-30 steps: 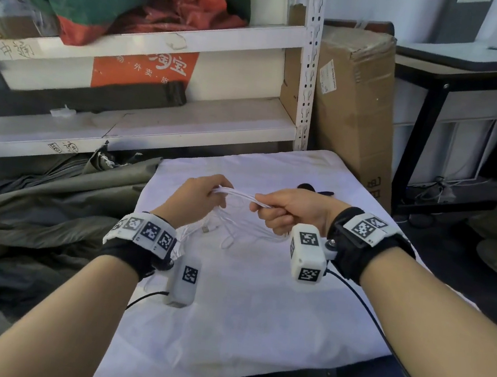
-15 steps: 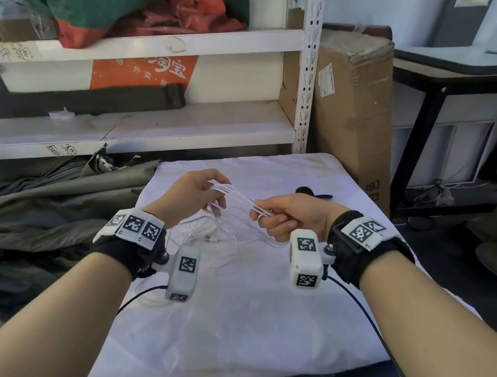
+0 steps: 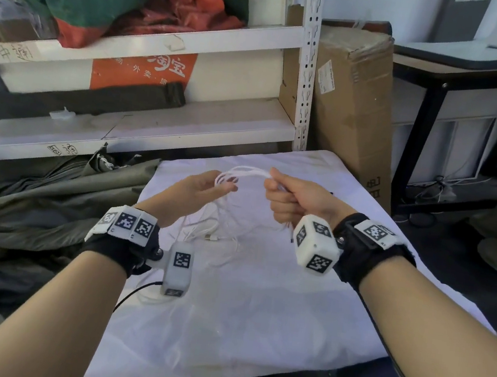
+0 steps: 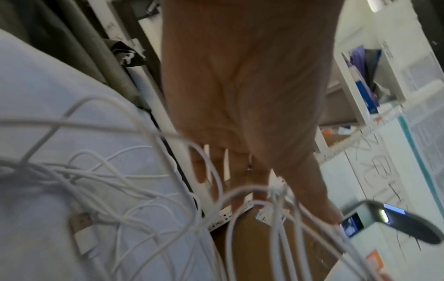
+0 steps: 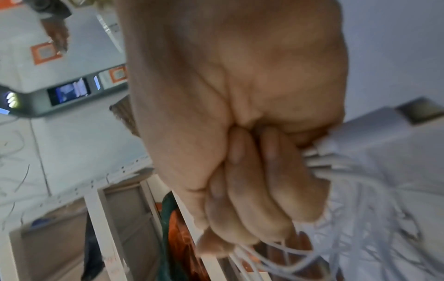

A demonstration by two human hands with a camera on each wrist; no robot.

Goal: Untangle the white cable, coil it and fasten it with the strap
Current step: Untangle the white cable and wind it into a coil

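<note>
Above the white cloth (image 3: 258, 299), right hand (image 3: 296, 200) clenches white cable (image 3: 249, 172); left hand (image 3: 196, 191) released.

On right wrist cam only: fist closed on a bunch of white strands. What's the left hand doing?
Observer: The left hand is held out with its fingers straight. Loops of the white cable running from the right hand hang over them, not pinched.
Operator: Rest of the cable off the table?
Observer: No. A loose tangle lies on the white cloth below the hands, with a plug in it.
Operator: Strap?
Observer: I cannot make out the strap in any view.
</note>
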